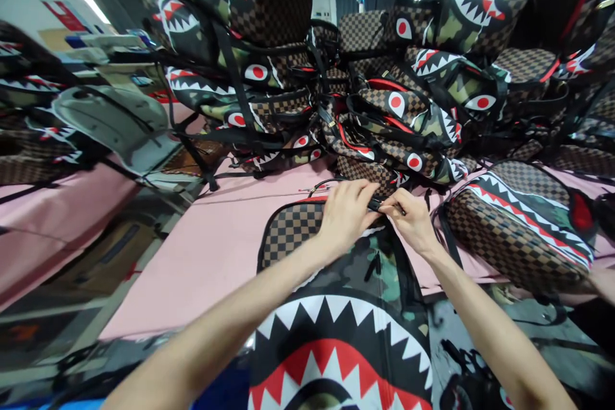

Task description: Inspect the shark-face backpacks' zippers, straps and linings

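A backpack [336,317] with a brown checkered, camouflage and shark-mouth print lies in front of me, its top pointing away. At its top edge, my left hand [346,208] is closed on a short black strap [375,204], palm down over the bag. My right hand [409,216] pinches the same strap from the right side, thumb and fingers together. The fingers partly hide the strap, so where it joins the bag is hard to see. A small black tab [373,264] hangs on the camouflage part below the hands.
Similar backpacks are heaped high at the back left [269,6] and back right [408,99]. Another checkered backpack [521,224] lies on the right, with a person's hand [603,285] beside it. Pink covering [192,256] spreads over the table. A grey chair [113,122] stands to the left.
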Demonstrator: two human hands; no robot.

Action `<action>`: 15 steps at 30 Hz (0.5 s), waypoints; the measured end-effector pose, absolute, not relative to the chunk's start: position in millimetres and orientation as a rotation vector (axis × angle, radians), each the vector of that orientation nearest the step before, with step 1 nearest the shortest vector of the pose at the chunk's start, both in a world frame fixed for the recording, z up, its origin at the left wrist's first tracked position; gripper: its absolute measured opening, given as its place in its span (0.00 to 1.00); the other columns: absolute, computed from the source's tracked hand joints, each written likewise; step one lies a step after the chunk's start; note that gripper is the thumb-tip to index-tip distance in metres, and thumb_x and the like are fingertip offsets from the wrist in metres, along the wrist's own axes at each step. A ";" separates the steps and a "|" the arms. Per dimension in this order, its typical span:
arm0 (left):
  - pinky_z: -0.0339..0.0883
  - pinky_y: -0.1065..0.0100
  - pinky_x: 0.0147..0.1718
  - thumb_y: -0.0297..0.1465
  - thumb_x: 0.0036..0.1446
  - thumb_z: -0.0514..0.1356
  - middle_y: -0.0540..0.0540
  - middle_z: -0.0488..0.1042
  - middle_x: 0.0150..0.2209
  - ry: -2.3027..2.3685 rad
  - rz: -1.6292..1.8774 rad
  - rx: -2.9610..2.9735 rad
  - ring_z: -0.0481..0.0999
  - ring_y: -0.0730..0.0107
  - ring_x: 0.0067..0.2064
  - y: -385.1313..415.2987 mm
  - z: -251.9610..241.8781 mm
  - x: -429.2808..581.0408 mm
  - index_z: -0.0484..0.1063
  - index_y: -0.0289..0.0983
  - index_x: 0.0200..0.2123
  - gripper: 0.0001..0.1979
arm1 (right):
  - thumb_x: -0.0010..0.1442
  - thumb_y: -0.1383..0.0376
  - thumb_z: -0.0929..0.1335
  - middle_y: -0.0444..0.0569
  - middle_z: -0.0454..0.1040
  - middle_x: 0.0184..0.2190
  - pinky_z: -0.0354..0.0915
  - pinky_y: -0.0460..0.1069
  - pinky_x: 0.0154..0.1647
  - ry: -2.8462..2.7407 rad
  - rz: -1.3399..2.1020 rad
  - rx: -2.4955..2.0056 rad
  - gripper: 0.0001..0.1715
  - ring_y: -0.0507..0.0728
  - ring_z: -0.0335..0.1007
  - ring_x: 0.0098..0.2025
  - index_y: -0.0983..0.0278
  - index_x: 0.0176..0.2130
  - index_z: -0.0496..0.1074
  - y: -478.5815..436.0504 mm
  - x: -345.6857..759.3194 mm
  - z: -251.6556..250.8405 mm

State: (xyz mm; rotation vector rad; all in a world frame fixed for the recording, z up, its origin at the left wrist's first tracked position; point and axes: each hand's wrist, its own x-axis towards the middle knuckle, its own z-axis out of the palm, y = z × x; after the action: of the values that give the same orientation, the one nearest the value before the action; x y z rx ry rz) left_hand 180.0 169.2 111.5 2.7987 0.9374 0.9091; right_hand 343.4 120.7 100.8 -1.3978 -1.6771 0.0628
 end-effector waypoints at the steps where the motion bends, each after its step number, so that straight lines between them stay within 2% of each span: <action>1: 0.64 0.59 0.43 0.37 0.57 0.54 0.42 0.72 0.42 0.874 0.691 2.835 0.69 0.58 0.45 184.7 123.8 190.1 0.71 0.37 0.43 0.14 | 0.60 0.58 0.63 0.46 0.68 0.27 0.60 0.46 0.31 -1.667 0.087 -1.380 0.14 0.52 0.65 0.29 0.63 0.28 0.69 121.2 341.4 104.9; 4: 0.64 0.65 0.34 0.40 0.54 0.54 0.45 0.72 0.34 0.809 0.384 2.799 0.71 0.62 0.36 207.8 138.7 209.3 0.74 0.38 0.33 0.14 | 0.58 0.58 0.64 0.46 0.69 0.27 0.61 0.47 0.31 -1.533 0.175 -1.384 0.13 0.53 0.65 0.29 0.64 0.28 0.70 125.3 339.8 105.4; 6: 0.63 0.65 0.34 0.40 0.54 0.53 0.45 0.73 0.33 0.893 0.347 2.710 0.72 0.62 0.36 212.0 137.9 212.2 0.75 0.38 0.31 0.14 | 0.55 0.56 0.66 0.47 0.72 0.30 0.62 0.47 0.32 -1.415 0.221 -1.444 0.13 0.54 0.67 0.31 0.64 0.34 0.71 125.3 339.3 93.2; 9: 0.63 0.65 0.34 0.39 0.51 0.55 0.44 0.73 0.27 1.057 0.302 2.560 0.73 0.61 0.35 217.9 133.9 210.6 0.75 0.37 0.25 0.13 | 0.51 0.56 0.68 0.51 0.74 0.36 0.63 0.50 0.36 -1.419 0.230 -1.618 0.20 0.58 0.69 0.36 0.63 0.42 0.70 120.1 334.0 63.0; 11: 0.63 0.65 0.34 0.36 0.47 0.57 0.43 0.74 0.26 1.137 0.314 2.495 0.74 0.60 0.35 225.0 132.1 209.9 0.74 0.36 0.22 0.11 | 0.53 0.58 0.65 0.51 0.74 0.34 0.63 0.51 0.35 -1.443 0.217 -1.730 0.16 0.60 0.70 0.35 0.63 0.39 0.72 117.1 327.6 44.4; 15: 0.61 0.63 0.40 0.32 0.44 0.57 0.39 0.75 0.32 1.347 0.429 2.316 0.73 0.57 0.42 247.0 130.7 197.1 0.73 0.33 0.24 0.08 | 0.55 0.61 0.62 0.50 0.74 0.29 0.61 0.51 0.31 -1.419 0.212 -1.777 0.11 0.59 0.69 0.30 0.62 0.31 0.72 117.3 320.5 29.0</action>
State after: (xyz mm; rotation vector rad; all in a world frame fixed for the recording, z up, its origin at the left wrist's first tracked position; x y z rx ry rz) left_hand 197.1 247.0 130.7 2.3164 1.3474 0.4294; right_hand 320.5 117.3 29.0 -1.7769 -1.4191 0.2121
